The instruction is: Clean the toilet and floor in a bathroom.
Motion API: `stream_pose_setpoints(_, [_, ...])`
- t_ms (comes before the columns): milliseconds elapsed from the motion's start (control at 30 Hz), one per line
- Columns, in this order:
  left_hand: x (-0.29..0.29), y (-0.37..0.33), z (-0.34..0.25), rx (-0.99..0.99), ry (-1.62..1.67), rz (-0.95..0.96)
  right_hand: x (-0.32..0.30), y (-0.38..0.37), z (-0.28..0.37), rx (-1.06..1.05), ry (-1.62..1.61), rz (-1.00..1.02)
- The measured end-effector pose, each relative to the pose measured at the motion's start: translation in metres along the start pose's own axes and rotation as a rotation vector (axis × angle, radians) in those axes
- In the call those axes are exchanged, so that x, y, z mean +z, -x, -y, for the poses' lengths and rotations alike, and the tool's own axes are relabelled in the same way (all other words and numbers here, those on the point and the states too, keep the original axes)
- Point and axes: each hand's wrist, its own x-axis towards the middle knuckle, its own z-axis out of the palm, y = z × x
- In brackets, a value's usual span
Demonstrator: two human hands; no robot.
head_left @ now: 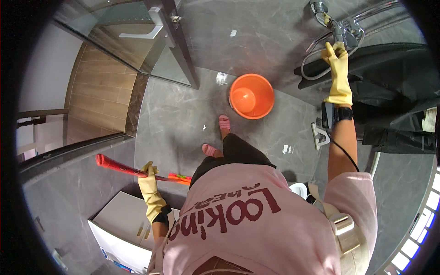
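My left hand (151,189), in a yellow rubber glove, is closed round the long red handle of a brush (119,166). Its orange head with red and green bristles sits low beside my left leg. On the other side my right hand (339,75), gloved the same way, reaches up to a chrome shower tap (338,33) on the wall. Those fingers are bent against the tap's lower part, which they partly hide. A pale flexible hose (316,76) loops down around that hand.
An orange bucket (263,96) stands on the grey tiled floor ahead of my feet. A glass door (172,55) with a white handle stands open at the left. Black sheeting (389,87) hangs beside my right arm. A white cabinet (121,220) is at lower left.
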Motion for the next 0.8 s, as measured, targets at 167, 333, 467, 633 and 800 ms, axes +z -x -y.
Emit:
stream_pose_setpoints(167, [0.012,-0.040,-0.039,-0.002,-0.020,0.060,0.015,0.032,0.045,0.137,0.123,-0.089])
stream_pose_setpoints(333, [0.009,-0.075,-0.092,0.038,-0.013,0.098,0.018,0.048,0.064,0.243,0.283,-0.088])
stream_pose_setpoints(467, [0.004,-0.102,-0.122,0.068,0.076,0.102,0.028,0.050,0.073,0.299,0.327,-0.163])
stream_pose_setpoints(633, [-0.010,-0.125,-0.165,0.160,0.039,0.202,0.009,0.027,0.057,0.273,0.318,-0.175])
stream_pose_setpoints(800, [-0.026,-0.153,-0.185,0.223,-0.009,0.342,0.017,0.041,0.041,0.048,0.255,-0.414])
